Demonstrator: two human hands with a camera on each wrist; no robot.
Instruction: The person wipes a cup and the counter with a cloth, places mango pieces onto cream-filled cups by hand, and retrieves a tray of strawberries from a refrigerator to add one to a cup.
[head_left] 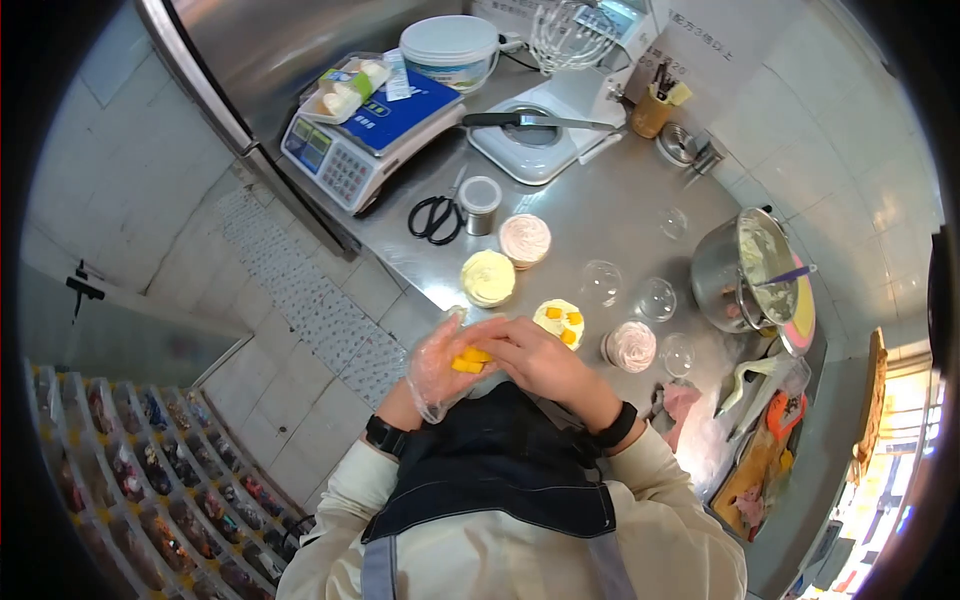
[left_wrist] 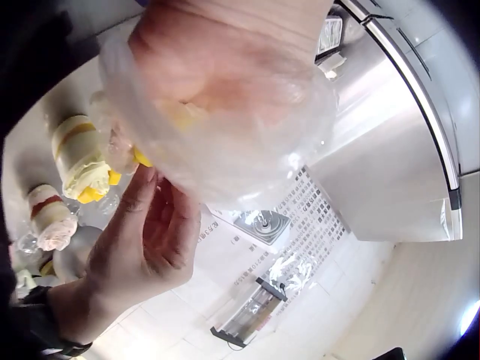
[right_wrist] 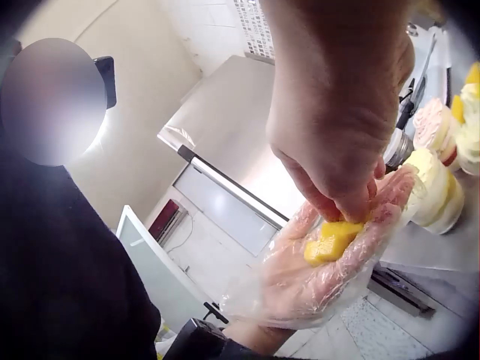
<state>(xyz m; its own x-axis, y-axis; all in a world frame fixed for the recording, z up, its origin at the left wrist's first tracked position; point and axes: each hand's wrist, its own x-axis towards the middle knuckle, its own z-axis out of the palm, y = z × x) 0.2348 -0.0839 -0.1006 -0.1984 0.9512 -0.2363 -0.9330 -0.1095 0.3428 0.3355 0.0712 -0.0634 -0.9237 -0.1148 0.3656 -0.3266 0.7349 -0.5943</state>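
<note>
My left hand (head_left: pixel 432 372), in a clear plastic glove, lies palm up with relaxed fingers. It carries several yellow mango cubes (right_wrist: pixel 330 242) in the palm. My bare right hand (head_left: pixel 545 362) reaches over it, and its thumb and fingertips pinch at a mango cube (left_wrist: pixel 142 157), as the left wrist view shows. Close by, a cream-topped cup (head_left: pixel 559 322) bears several mango cubes. Beside it stand a cup with plain yellow cream (head_left: pixel 488 278) and two cups with pink cream, one behind (head_left: pixel 525 240) and one to the right (head_left: pixel 631 347).
Clear domed lids (head_left: pixel 656 299) lie right of the cups. A steel pot (head_left: pixel 722 285) of cream stands farther right, near a cutting board (head_left: pixel 745 480). Scissors (head_left: pixel 436 218), a small tin (head_left: pixel 480 205), a scale (head_left: pixel 345 160) and a long knife (head_left: pixel 540 122) are toward the back.
</note>
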